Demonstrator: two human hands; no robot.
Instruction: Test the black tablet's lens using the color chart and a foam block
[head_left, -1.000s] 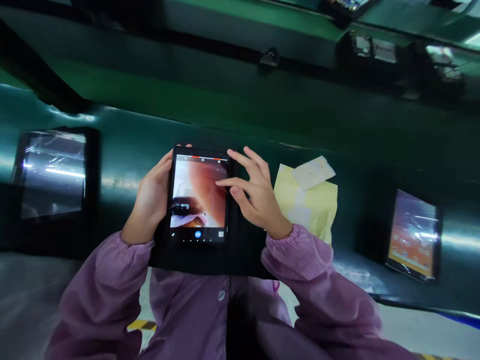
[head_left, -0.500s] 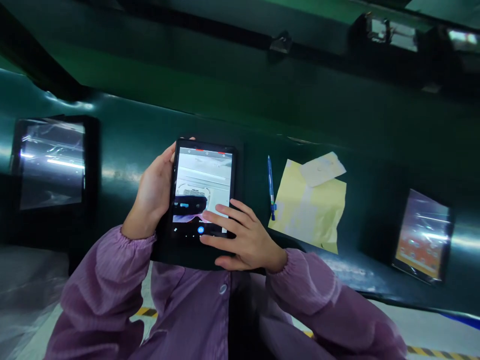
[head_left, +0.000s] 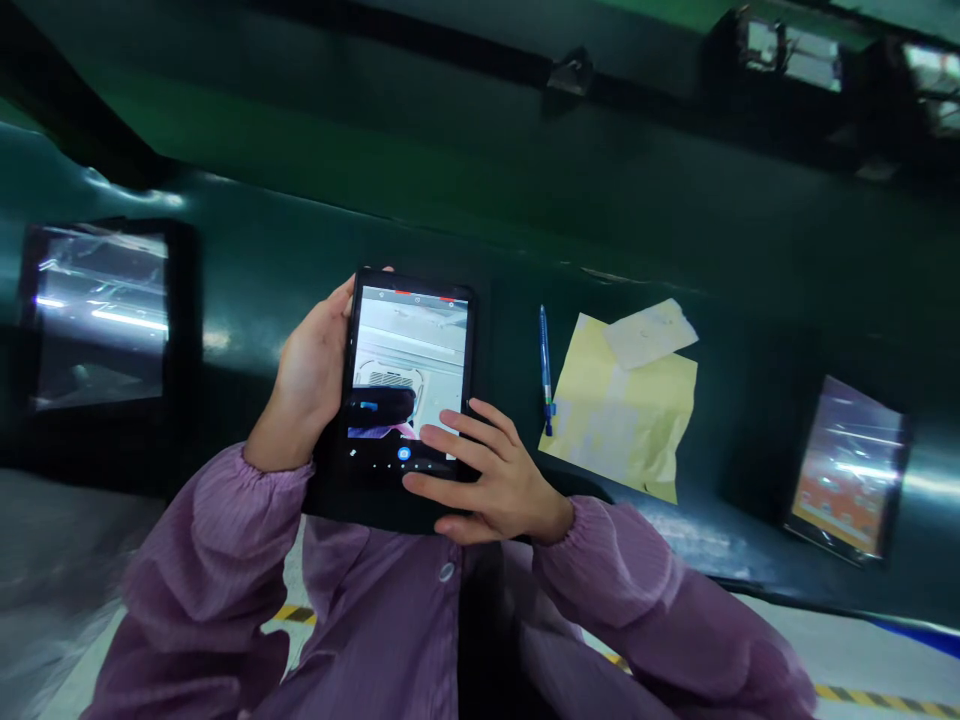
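Tablet sits gripped in our left hand, its screen showing a camera view; our loosely open right hand has fingertips on the glass, and we cannot tell whether a photo is taken.

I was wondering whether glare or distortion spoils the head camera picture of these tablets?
In the head view, white streaks of glare cross the leftmost tablet and the rightmost tablet, the wide lens bends the green bench, and the held tablet stays fairly sharp.
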